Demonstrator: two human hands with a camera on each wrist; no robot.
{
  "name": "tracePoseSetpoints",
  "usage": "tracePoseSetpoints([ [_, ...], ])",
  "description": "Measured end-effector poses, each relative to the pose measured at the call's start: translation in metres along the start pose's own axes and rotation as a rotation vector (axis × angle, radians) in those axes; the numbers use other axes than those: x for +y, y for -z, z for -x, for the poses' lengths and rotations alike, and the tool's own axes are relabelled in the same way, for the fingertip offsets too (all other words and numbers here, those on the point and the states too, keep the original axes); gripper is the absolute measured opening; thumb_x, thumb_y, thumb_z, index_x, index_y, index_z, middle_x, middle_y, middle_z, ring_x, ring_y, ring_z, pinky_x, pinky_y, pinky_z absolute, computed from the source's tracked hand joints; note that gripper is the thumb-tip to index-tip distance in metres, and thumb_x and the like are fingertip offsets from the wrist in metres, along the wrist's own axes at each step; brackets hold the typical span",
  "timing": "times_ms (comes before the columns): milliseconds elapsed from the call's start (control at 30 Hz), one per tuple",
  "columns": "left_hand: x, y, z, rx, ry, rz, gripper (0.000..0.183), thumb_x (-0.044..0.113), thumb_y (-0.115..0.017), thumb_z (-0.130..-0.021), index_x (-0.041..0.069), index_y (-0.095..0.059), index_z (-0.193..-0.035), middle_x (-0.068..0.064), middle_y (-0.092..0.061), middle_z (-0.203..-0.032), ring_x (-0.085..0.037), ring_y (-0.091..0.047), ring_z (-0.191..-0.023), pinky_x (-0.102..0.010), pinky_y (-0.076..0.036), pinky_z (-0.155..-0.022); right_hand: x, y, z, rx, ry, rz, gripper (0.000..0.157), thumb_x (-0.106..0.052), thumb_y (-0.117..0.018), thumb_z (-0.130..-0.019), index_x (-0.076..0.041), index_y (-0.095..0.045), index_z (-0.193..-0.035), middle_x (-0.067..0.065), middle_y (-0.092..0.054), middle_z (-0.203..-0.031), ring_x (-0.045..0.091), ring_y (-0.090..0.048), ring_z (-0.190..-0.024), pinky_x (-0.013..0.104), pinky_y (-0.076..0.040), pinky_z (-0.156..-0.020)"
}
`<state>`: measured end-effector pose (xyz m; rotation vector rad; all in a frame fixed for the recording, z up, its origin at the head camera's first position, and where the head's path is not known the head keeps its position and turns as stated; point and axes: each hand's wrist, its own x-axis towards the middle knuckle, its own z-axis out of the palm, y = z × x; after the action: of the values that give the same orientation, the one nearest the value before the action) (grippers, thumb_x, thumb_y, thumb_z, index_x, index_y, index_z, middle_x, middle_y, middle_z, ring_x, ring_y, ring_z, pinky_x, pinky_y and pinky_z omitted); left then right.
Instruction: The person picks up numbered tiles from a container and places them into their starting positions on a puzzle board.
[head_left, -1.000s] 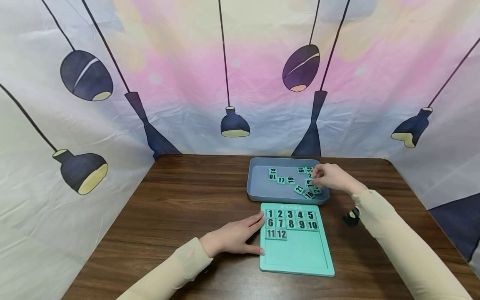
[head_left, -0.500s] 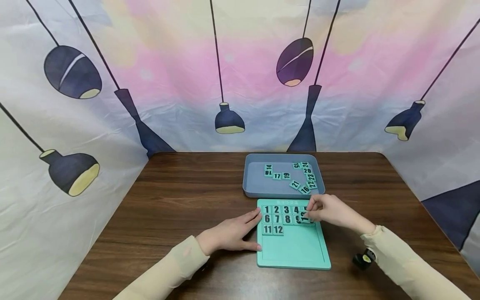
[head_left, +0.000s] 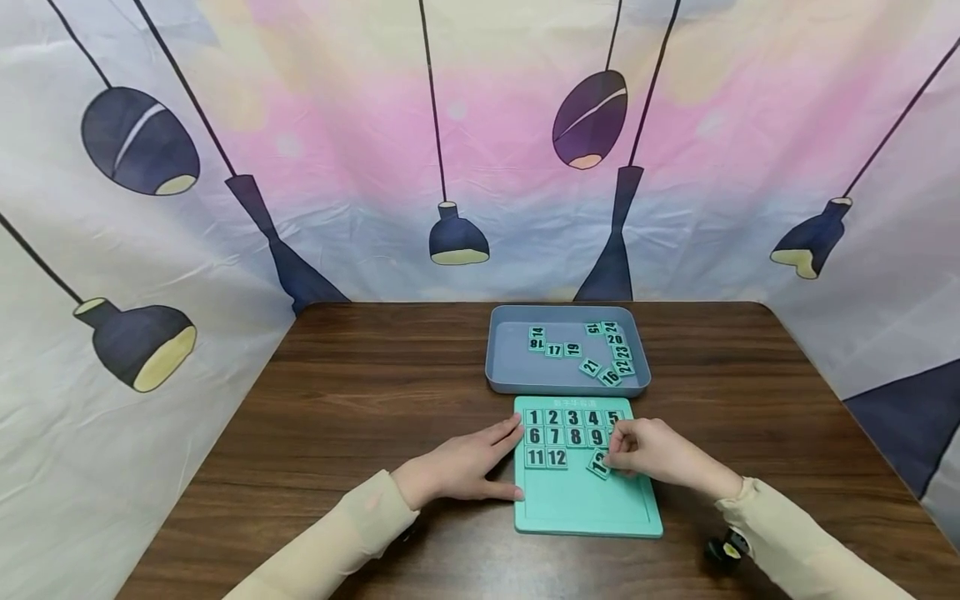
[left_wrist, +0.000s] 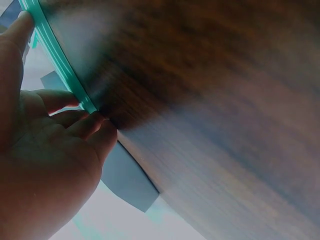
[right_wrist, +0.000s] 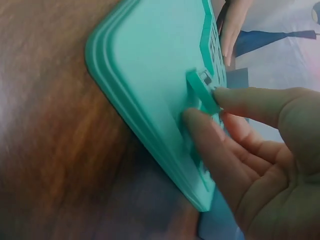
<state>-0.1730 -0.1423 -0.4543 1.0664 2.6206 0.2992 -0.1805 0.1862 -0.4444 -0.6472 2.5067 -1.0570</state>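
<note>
Head view: the nearer right hand (head_left: 654, 452) pinches a slanted tile (head_left: 597, 465) to its left, over the green board (head_left: 585, 508); the uncurled left hand (head_left: 459, 467) touches the board's left edge.

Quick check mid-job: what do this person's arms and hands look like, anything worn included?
A long, pale cream fabric left sleeve and a matching right sleeve cover the arms down to the wrists. The ungloved left hand and ungloved right hand are bare. A small black device with a yellowish patch shows under the right sleeve's end.
</note>
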Motion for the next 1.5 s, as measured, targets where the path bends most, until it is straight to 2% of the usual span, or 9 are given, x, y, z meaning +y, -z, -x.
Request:
tracePoseSetpoints([
  [167, 0.000, 0.001, 0.001, -0.001, 0.004, -0.005, 0.094, 0.068, -0.053, -0.095, 0.011, -0.020, -0.162, -0.005, -0.013, -0.168, -0.018, -0.023, -0.151, -0.037, -0.037, -0.112, 0.000, 0.000, 0.003, -0.015, 0.049, 0.097, 0.017, -0.018, -0.081, -0.087, -0.015, -0.064, -0.084, -0.010, -0.060, -0.069, 0.004, -0.052, -0.061, 0.024, -0.045, -0.056],
  [300, 0.000, 0.001, 0.001, -0.003, 0.007, -0.003, 0.094, 0.067, -0.053, -0.095, 0.011, -0.019, -0.162, -0.005, -0.013, -0.168, -0.018, -0.023, -0.151, -0.037, -0.037, -0.113, 0.000, -0.002, 0.003, -0.015, 0.066, 0.107, 0.020, -0.015, -0.083, -0.084, -0.013, -0.064, -0.090, -0.010, -0.057, -0.070, 0.003, -0.049, -0.062, 0.024, -0.044, -0.057],
  [567, 0.001, 0.000, 0.001, -0.001, 0.007, 0.004, 0.093, 0.067, -0.053, -0.095, 0.012, -0.020, -0.162, -0.004, -0.012, -0.169, -0.019, -0.023, -0.151, -0.038, -0.037, -0.113, -0.004, -0.016, 0.000, 0.089, 0.061, 0.212, 0.026, -0.021, -0.085, -0.082, -0.016, -0.059, -0.079, -0.011, -0.050, -0.064, 0.002, -0.043, -0.056, 0.023, -0.039, -0.053],
  [700, 0.001, -0.001, 0.000, 0.000, 0.006, 0.002, 0.094, 0.068, -0.052, -0.095, 0.012, -0.019, -0.162, -0.004, -0.012, -0.169, -0.018, -0.023, -0.151, -0.037, -0.037, -0.113, -0.008, -0.024, -0.003, 0.113, 0.068, 0.212, 0.025, -0.017, -0.084, -0.083, -0.015, -0.059, -0.080, -0.010, -0.050, -0.065, 0.002, -0.043, -0.056, 0.023, -0.039, -0.052],
  [900, 0.001, -0.001, 0.000, 0.000, 0.006, 0.000, 0.094, 0.068, -0.053, -0.094, 0.012, -0.020, -0.162, -0.004, -0.013, -0.169, -0.018, -0.023, -0.151, -0.037, -0.037, -0.113, -0.015, -0.032, -0.005, 0.153, 0.114, 0.207, 0.018, -0.009, -0.082, -0.083, -0.013, -0.065, -0.088, -0.010, -0.053, -0.074, 0.003, -0.047, -0.066, 0.025, -0.044, -0.060],
  [1200, 0.000, 0.000, 0.000, 0.003, 0.013, 0.003, 0.094, 0.068, -0.052, -0.095, 0.013, -0.019, -0.163, -0.004, -0.012, -0.169, -0.018, -0.024, -0.151, -0.037, -0.038, -0.112, -0.015, -0.037, -0.015, 0.171, 0.154, 0.222, 0.018, -0.008, -0.083, -0.083, -0.014, -0.067, -0.089, -0.011, -0.052, -0.075, 0.004, -0.046, -0.068, 0.025, -0.043, -0.061],
  [1500, 0.002, 0.000, 0.000, 0.002, 0.011, 0.007, 0.093, 0.067, -0.054, -0.095, 0.012, -0.020, -0.162, -0.004, -0.013, -0.168, -0.019, -0.024, -0.151, -0.036, -0.037, -0.113, -0.016, -0.036, -0.013, 0.153, 0.167, 0.199, 0.016, -0.011, -0.083, -0.084, -0.014, -0.068, -0.090, -0.011, -0.054, -0.075, 0.003, -0.048, -0.067, 0.025, -0.044, -0.061],
])
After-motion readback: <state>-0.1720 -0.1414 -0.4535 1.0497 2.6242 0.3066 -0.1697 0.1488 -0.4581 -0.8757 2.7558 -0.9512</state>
